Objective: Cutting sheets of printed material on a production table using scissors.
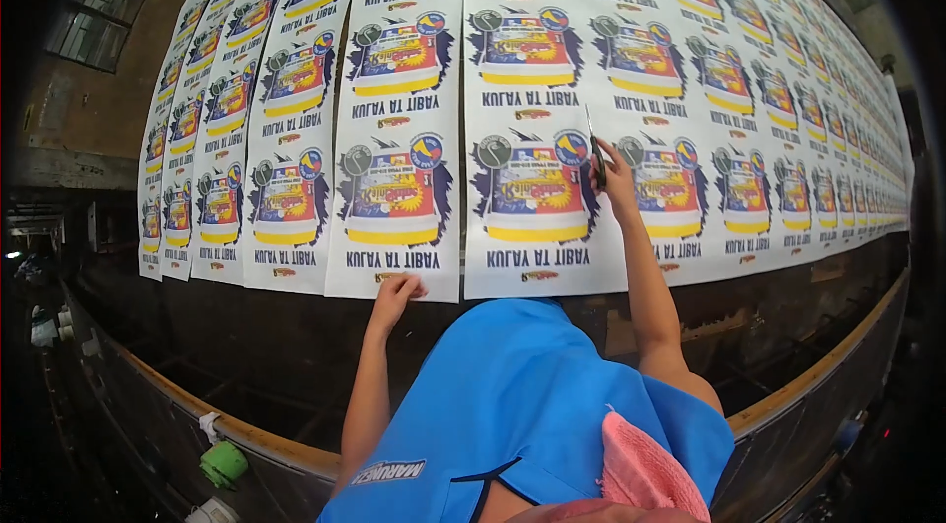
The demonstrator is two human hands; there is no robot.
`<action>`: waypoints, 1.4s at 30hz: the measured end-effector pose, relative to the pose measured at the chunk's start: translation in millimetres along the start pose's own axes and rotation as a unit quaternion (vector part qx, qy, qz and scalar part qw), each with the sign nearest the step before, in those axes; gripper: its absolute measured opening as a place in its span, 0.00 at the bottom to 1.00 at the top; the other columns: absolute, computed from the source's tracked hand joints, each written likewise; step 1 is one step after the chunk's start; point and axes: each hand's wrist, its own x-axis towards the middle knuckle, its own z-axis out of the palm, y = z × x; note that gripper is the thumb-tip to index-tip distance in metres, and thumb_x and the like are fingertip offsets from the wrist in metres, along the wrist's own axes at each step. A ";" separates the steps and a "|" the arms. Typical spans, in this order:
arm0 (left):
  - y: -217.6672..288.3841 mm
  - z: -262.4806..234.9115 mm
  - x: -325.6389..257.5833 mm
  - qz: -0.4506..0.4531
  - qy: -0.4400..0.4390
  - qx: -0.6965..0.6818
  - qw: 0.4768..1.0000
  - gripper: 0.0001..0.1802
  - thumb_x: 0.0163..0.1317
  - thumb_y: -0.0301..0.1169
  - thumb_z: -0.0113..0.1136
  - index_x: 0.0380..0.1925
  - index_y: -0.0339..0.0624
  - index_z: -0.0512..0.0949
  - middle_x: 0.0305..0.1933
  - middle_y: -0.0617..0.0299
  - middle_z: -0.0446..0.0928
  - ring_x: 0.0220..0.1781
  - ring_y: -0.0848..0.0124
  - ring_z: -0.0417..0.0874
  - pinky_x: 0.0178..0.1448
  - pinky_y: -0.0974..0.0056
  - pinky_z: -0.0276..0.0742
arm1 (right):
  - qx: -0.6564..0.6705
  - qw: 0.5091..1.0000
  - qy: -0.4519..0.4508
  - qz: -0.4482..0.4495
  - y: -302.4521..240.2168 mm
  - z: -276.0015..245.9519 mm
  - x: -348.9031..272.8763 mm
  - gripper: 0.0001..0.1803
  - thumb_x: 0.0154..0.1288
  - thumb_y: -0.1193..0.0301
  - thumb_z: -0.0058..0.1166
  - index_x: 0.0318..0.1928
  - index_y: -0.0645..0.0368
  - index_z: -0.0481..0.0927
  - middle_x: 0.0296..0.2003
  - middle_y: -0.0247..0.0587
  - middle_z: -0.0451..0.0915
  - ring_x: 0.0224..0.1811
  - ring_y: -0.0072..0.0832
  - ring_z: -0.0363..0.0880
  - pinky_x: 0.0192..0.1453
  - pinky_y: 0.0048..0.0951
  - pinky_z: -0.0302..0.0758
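Now, L hand (397, 292) fingers bent on printed sheet (394, 129) edge — R hand (613, 171) gripping scissors (594, 150).

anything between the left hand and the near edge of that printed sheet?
Nothing visible. The left hand already rests on the near edge of the printed sheet. The right hand holds scissors at the next sheet's edge.

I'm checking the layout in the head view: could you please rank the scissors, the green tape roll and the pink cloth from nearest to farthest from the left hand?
From the left hand:
1. green tape roll, lower left, on the table rim.
2. scissors, upper right, in the right hand.
3. pink cloth, lower right, at the person's waist.
The first two are fairly close; the cloth is clearly farthest.
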 end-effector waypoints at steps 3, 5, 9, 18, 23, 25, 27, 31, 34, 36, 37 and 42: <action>-4.4 40.1 7.0 -0.075 -0.117 0.000 0.990 0.20 0.73 0.43 0.54 0.43 0.37 0.84 0.42 0.60 0.86 0.48 0.72 0.85 0.56 0.63 0.77 | -0.002 1.000 -0.015 0.013 7.8 -28.6 -70.7 0.28 0.70 0.63 0.59 0.68 0.51 0.71 0.25 0.29 0.77 0.20 0.17 0.74 0.21 0.20 0.69; -31.4 51.8 5.3 -0.104 -0.182 0.073 0.975 0.22 0.72 0.47 0.54 0.49 0.39 0.82 0.47 0.59 0.85 0.51 0.70 0.83 0.59 0.59 0.76 | -0.001 0.999 -0.039 0.034 9.8 -47.6 -121.4 0.28 0.71 0.63 0.58 0.69 0.51 0.69 0.24 0.30 0.77 0.20 0.18 0.74 0.22 0.21 0.69; -65.8 109.8 -14.3 -0.199 -0.247 0.031 0.948 0.35 0.69 0.56 0.55 0.67 0.46 0.70 0.62 0.54 0.77 0.64 0.61 0.76 0.67 0.52 0.69 | -0.020 0.995 -0.040 0.086 36.7 -82.5 -230.9 0.28 0.71 0.63 0.58 0.69 0.51 0.68 0.24 0.31 0.76 0.19 0.18 0.74 0.22 0.21 0.70; -54.1 269.9 5.4 -0.093 -0.161 -0.232 0.955 0.25 0.71 0.53 0.54 0.53 0.44 0.75 0.44 0.60 0.81 0.45 0.70 0.83 0.50 0.62 0.80 | 0.083 0.991 -0.006 0.107 107.3 -96.2 -395.5 0.28 0.71 0.57 0.56 0.67 0.52 0.67 0.24 0.36 0.76 0.19 0.23 0.74 0.24 0.25 0.71; -57.9 271.7 12.6 -0.034 -0.103 -0.140 0.984 0.19 0.69 0.52 0.59 0.39 0.46 0.77 0.26 0.67 0.76 0.27 0.75 0.79 0.38 0.67 0.79 | 0.160 0.982 -0.051 0.082 98.8 -74.3 -375.3 0.28 0.75 0.56 0.50 0.69 0.50 0.63 0.27 0.36 0.74 0.24 0.24 0.75 0.29 0.26 0.73; -50.2 269.1 9.0 -0.021 -0.115 -0.102 0.988 0.19 0.69 0.51 0.60 0.36 0.46 0.77 0.25 0.68 0.75 0.27 0.76 0.79 0.37 0.68 0.79 | 0.158 0.984 -0.048 0.065 93.9 -67.1 -355.2 0.30 0.74 0.55 0.51 0.70 0.52 0.62 0.26 0.34 0.74 0.24 0.23 0.75 0.27 0.25 0.73; -37.7 275.4 -0.1 -0.001 -0.106 -0.113 0.988 0.18 0.70 0.48 0.59 0.37 0.44 0.77 0.26 0.67 0.76 0.25 0.78 0.77 0.34 0.69 0.79 | 0.158 0.985 -0.043 0.048 85.7 -63.0 -340.5 0.32 0.73 0.54 0.52 0.71 0.53 0.62 0.26 0.32 0.74 0.23 0.21 0.74 0.26 0.24 0.73; -36.2 272.5 -5.5 0.013 -0.104 -0.104 0.989 0.15 0.72 0.46 0.57 0.39 0.45 0.76 0.26 0.67 0.75 0.24 0.79 0.75 0.34 0.69 0.78 | 0.119 0.991 -0.034 0.047 79.9 -62.3 -331.9 0.30 0.74 0.58 0.54 0.71 0.50 0.64 0.26 0.32 0.75 0.22 0.19 0.73 0.24 0.22 0.71; -36.7 269.8 -5.6 0.011 -0.106 -0.090 0.990 0.15 0.72 0.45 0.56 0.39 0.44 0.76 0.25 0.68 0.74 0.24 0.79 0.75 0.33 0.69 0.78 | 0.114 0.992 -0.028 0.043 90.1 -63.9 -330.6 0.29 0.73 0.61 0.56 0.71 0.47 0.66 0.26 0.30 0.74 0.21 0.18 0.72 0.22 0.21 0.69; -34.6 271.4 -5.0 0.014 -0.104 -0.069 0.992 0.15 0.73 0.44 0.56 0.36 0.43 0.76 0.24 0.67 0.73 0.24 0.78 0.74 0.33 0.69 0.77 | 0.128 0.990 -0.021 0.050 90.0 -65.8 -320.0 0.30 0.72 0.60 0.57 0.71 0.49 0.67 0.25 0.30 0.74 0.20 0.17 0.71 0.20 0.20 0.67; -36.8 271.6 -4.7 0.008 -0.101 -0.069 0.992 0.15 0.73 0.44 0.56 0.36 0.43 0.76 0.24 0.67 0.73 0.24 0.78 0.74 0.33 0.69 0.77 | 0.130 0.990 -0.022 0.056 86.5 -65.3 -312.5 0.30 0.72 0.60 0.57 0.71 0.49 0.67 0.25 0.30 0.74 0.20 0.17 0.71 0.20 0.20 0.67; -41.0 275.0 -1.3 -0.023 -0.080 -0.094 0.992 0.18 0.72 0.45 0.57 0.28 0.44 0.75 0.22 0.67 0.72 0.25 0.76 0.74 0.34 0.68 0.74 | 0.100 0.994 -0.022 0.050 74.2 -62.5 -240.7 0.30 0.74 0.61 0.54 0.72 0.50 0.65 0.23 0.28 0.73 0.19 0.16 0.71 0.20 0.19 0.67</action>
